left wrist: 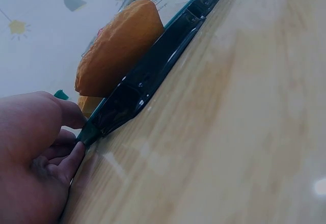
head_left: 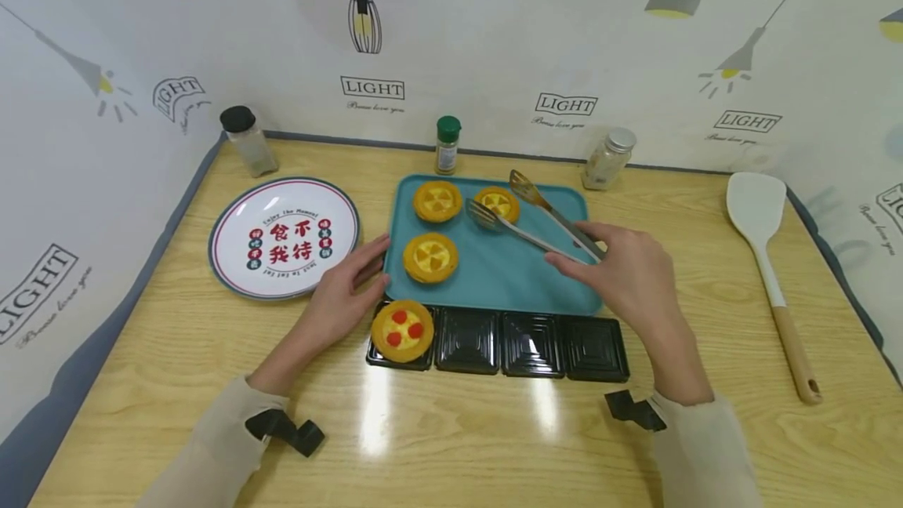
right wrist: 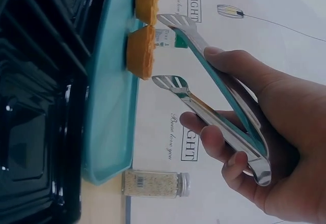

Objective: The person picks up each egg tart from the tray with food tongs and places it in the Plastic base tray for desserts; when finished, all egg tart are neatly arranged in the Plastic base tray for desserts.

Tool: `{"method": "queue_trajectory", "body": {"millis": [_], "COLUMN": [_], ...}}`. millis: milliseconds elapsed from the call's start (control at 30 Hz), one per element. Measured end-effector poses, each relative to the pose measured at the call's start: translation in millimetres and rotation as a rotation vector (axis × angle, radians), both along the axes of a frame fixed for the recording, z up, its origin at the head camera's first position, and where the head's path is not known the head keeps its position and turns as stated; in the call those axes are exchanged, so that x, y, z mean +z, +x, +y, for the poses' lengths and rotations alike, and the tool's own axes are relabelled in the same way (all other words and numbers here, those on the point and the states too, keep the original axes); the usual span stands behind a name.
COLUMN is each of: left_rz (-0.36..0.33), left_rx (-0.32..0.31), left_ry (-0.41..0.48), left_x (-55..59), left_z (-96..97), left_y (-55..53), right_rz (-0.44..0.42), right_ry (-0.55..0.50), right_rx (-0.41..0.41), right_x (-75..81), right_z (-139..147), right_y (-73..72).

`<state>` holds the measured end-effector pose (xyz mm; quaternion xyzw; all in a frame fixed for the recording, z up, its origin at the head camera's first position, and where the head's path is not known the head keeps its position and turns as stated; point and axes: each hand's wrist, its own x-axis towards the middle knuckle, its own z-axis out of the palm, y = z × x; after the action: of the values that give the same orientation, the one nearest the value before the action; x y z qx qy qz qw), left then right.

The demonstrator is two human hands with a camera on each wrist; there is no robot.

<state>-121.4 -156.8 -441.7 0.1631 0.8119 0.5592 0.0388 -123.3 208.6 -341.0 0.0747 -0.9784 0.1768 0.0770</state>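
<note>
My right hand (head_left: 631,269) holds metal tongs (right wrist: 224,107), their slotted tips spread apart. In the head view those tips overlap a yellow-topped egg tart (head_left: 497,205) at the tray's back. Two similar tarts, a back-left tart (head_left: 437,201) and a front-left tart (head_left: 431,258), sit on the blue tray (head_left: 508,277). My left hand (head_left: 346,292) grips the tray's left rim near the front corner, thumb and fingertips at the edge. Just in front, a tart with red pieces (head_left: 402,331) rests in the leftmost section of a black plastic container (head_left: 466,341).
Left of the tray lies a printed plate (head_left: 285,237). A black-capped jar (head_left: 249,141), a green-capped bottle (head_left: 447,145) and a silver-capped jar (head_left: 609,159) stand along the wall. A white spatula (head_left: 769,265) with a wooden handle lies at the right.
</note>
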Motion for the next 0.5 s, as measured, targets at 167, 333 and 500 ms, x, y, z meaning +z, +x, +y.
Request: {"method": "queue_trajectory", "body": {"millis": [167, 333, 500], "left_rz": [-0.005, 0.000, 0.004], "left_rx": [0.003, -0.003, -0.005], "left_ry": [-0.007, 0.000, 0.007], "left_x": [-0.8, -1.1, -1.9], "left_z": [-0.2, -0.1, -0.3], "left_y": [0.5, 0.3, -0.2], "right_rz": [-0.025, -0.018, -0.010], "right_ry": [0.029, 0.037, 0.035], "right_rx": [-0.015, -0.008, 0.009], "right_x": [-4.2, -7.7, -10.6], "right_z": [0.2, 1.0, 1.1], "right_y": [-2.7, -4.4, -5.6]}}
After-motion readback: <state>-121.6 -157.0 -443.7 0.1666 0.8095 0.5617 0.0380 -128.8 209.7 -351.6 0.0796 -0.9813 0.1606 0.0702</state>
